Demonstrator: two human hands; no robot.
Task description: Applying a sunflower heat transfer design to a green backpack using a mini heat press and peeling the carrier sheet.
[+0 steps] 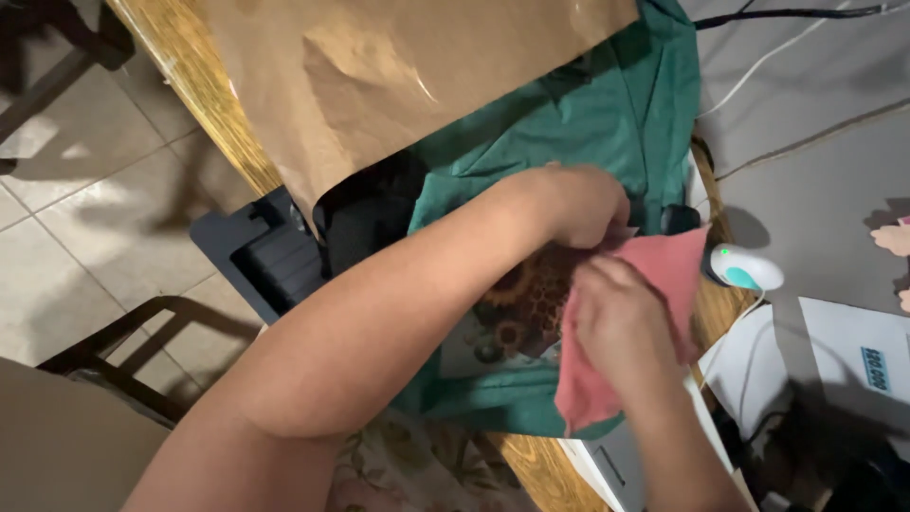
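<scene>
A green garment (607,104) lies spread over a wooden table (204,95). On it sits a printed sunflower design (517,303) in brown and yellow. A red cloth (673,270) covers the design's right part. My left hand (578,204) pinches the upper edge of the red cloth above the design. My right hand (621,322) presses flat on the red cloth, fingers together. My left forearm crosses the garment's lower left and hides part of it.
A sheet of brown paper (379,66) overlaps the garment's top left. A small white and teal device (744,268) with a green light rests at the right, cables behind it. A black box (261,256) and a dark chair (123,351) stand left over the tiled floor.
</scene>
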